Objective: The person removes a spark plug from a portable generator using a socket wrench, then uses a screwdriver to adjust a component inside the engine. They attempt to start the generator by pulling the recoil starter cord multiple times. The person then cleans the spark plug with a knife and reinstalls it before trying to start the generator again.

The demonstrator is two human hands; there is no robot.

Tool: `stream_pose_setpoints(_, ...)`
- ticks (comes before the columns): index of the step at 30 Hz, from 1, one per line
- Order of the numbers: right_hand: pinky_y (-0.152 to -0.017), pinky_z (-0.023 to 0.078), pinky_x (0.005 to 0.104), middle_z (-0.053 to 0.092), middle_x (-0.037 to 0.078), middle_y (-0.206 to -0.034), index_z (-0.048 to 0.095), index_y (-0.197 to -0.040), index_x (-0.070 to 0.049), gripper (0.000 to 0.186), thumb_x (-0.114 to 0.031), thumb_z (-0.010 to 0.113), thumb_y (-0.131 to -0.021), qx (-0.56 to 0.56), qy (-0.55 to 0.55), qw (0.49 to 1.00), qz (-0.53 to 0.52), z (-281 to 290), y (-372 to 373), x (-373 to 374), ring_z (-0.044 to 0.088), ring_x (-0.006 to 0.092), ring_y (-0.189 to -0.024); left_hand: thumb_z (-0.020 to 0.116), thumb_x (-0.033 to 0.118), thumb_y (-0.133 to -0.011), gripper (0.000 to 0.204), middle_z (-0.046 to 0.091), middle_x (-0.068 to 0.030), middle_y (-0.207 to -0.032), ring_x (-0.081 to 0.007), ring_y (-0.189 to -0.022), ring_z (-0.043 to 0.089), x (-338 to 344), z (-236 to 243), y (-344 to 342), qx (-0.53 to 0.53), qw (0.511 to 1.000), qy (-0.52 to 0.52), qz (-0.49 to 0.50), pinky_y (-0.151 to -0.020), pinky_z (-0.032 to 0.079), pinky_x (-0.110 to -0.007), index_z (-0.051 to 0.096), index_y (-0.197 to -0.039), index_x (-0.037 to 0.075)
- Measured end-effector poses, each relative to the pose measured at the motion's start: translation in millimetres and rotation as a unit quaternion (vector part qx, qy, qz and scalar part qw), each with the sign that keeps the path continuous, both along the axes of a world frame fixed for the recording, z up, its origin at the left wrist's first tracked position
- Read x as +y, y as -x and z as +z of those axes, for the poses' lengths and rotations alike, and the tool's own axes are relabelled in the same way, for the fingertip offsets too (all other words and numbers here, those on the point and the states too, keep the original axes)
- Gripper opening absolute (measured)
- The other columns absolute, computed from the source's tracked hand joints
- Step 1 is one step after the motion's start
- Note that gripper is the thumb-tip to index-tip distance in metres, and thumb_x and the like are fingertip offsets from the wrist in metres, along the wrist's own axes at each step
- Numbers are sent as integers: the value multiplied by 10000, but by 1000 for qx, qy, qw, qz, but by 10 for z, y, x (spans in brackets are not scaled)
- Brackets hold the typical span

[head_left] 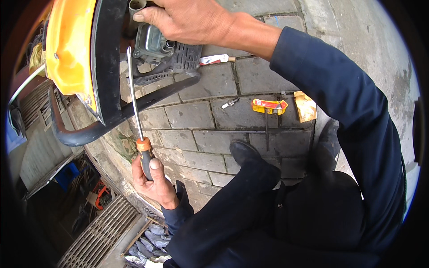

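In my left hand is a screwdriver with an orange and dark grey handle, its long shaft pointing up beside the machine. My right hand reaches over a grey metal engine part, with the thumb against a round metal tube. The upper edge cuts off its other fingers, and what they grip is hidden. Black slotted plastic sits beside the engine part. To the left rises the machine's yellow-orange panel with a black side; a bent black tube runs below it.
On the paving lie a small spark plug, a yellow and red package, a crumpled gold-brown packet and a thin metal rod tool. A white and red strip-shaped pack rests by the engine. Slatted grating lies lower left.
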State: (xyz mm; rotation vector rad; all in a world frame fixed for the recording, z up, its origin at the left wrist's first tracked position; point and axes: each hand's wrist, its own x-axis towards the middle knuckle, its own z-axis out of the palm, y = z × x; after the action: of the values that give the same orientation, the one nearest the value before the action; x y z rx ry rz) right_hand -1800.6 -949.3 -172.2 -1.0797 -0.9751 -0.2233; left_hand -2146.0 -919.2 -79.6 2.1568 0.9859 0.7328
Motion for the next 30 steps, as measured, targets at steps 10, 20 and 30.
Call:
stream_pose_setpoints(10,-745,488,520,585,257,-892,508,-1009,20,140,-32,608,-927,-55,-3,997,46,-31,-25,20,602,486,-870,753,325,-933,410,534,33,-767,-47,-677,432,-50,55,-56,20,999,21,15,-634,322,-215,654,-1123,-24)
stream_pose_setpoints(20,-757,488,529,595,253,-891,504,-1004,5,161,-69,628,-932,-61,73,993,73,-8,-160,-19,603,497,-887,727,248,-973,362,503,53,-712,-11,-568,378,13,-151,-138,4,1000,16,-26,-509,254,-192,648,-1177,-40)
stream_pose_setpoints(30,-791,489,518,589,251,-926,537,-1047,24,163,-27,518,-894,-48,105,988,103,98,-182,-154,610,462,-902,776,223,-945,333,620,29,-901,-36,-772,506,-84,-400,-378,-48,991,123,21,-704,408,-190,676,-1149,-20)
